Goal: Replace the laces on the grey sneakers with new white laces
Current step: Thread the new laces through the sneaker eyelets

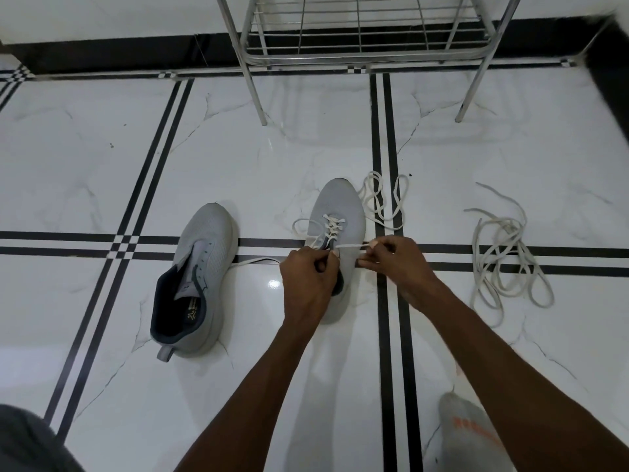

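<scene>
Two grey sneakers lie on the white tiled floor. The left sneaker (204, 267) has no lace and its tongue is open. The right sneaker (337, 206) carries a white lace (332, 226) crossed through its front eyelets. My left hand (309, 274) grips the sneaker's upper at the eyelets, covering its rear half. My right hand (391, 260) pinches the lace end, pulled taut sideways from an eyelet. The other lace end trails left across the floor (252, 262).
A loose white lace (381, 199) lies coiled just right of the laced sneaker. A larger tangle of laces (503, 257) lies further right. A metal wire rack (360, 39) stands at the back. A socked foot (469, 434) shows at bottom right.
</scene>
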A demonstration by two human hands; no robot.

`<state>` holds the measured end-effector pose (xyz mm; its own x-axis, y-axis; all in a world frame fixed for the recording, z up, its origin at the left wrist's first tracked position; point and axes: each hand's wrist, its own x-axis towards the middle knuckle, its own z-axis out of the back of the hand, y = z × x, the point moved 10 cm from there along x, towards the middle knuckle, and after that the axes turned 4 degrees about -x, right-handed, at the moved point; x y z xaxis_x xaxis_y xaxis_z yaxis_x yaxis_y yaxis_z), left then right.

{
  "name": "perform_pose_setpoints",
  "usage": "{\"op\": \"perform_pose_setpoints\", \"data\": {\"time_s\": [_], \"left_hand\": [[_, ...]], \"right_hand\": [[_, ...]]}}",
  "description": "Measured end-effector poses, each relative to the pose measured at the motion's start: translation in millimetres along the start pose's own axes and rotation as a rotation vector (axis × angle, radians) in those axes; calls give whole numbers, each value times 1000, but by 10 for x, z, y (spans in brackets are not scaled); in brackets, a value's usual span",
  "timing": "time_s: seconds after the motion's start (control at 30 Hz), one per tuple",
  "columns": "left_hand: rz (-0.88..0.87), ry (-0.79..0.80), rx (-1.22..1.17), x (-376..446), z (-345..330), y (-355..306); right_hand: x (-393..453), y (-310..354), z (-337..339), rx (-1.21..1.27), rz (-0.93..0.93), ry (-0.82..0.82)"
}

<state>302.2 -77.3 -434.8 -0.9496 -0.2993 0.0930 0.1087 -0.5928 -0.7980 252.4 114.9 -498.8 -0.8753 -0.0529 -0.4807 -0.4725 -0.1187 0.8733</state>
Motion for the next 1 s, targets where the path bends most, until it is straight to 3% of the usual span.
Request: {"op": "perform_pose_setpoints", "data": {"time_s": [0.1,0.17,0.23,0.27,0.33,0.43,0.57,0.63,0.73,0.8,0.87,0.93,1.0], "left_hand": [[24,-35,51,-29,4,39],[39,-49,115,-49,-1,31],[38,-69,140,-38,3,0],[40,-74,139,-29,6,-9],[32,-76,134,-14,14,-33],[17,-61,134,-2,5,-34],[9,-66,100,-3,33,-12],[18,-67,95,-10,33,-22],[34,-63,110,-33,22,-26],[48,-80,129,-50,31,-32],[54,-95,146,-45,29,-47],[47,-96,175,-50,21,-67],[31,-93,210,-55,3,-87]], "right_hand": [[-32,-306,580,42,-192,-139],[-13,-355,873,-298,-175,-215],[-18,-37,827,-733,81,-289],[-51,153,635,-824,267,-286],[-172,442,147,-808,519,-170],[-234,544,-393,-769,682,-5],[-216,500,-422,-781,662,-23],[-149,436,-168,-830,589,-117],[35,135,450,-999,295,-297],[49,123,577,-1140,307,-372],[-3,288,323,-1072,460,-290],[-115,468,-145,-848,594,-33],[-239,598,-480,-753,655,89]]}}
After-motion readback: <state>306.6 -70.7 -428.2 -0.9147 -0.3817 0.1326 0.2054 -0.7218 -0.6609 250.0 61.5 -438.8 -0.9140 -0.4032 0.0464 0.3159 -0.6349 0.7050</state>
